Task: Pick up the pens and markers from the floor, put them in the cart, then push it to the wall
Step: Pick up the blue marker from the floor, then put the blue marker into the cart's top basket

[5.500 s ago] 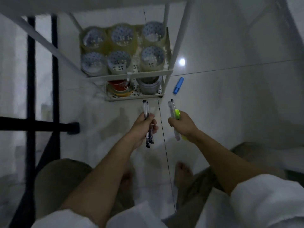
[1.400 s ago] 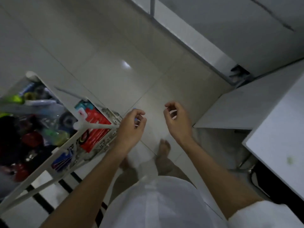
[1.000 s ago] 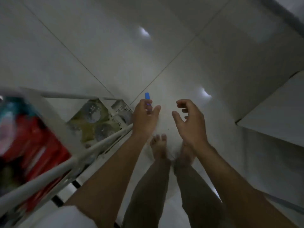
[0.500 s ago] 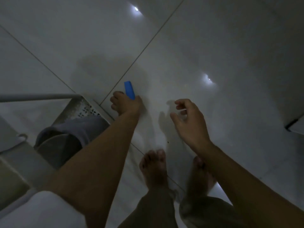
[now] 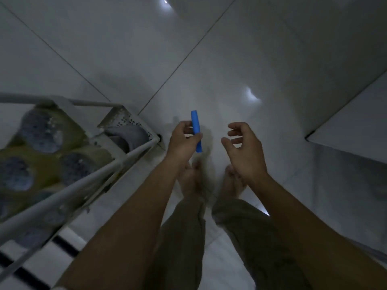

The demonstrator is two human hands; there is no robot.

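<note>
My left hand holds a short blue marker upright between thumb and fingers, lifted off the white tiled floor. My right hand hovers just to the right of it, fingers curled apart and holding nothing. The white metal cart stands at the left, its corner post close to my left hand. On its shelves I see several rolls of tape and a grey roll lower down.
My bare feet stand on the floor directly under my hands. A white cabinet or furniture edge runs along the right side. Black stripes show on the floor under the cart at the lower left.
My left hand reached down to the blue marker on the floor, closed on it and has lifted it. The view has risen, and the cart's shelves have come back into view at the left.
</note>
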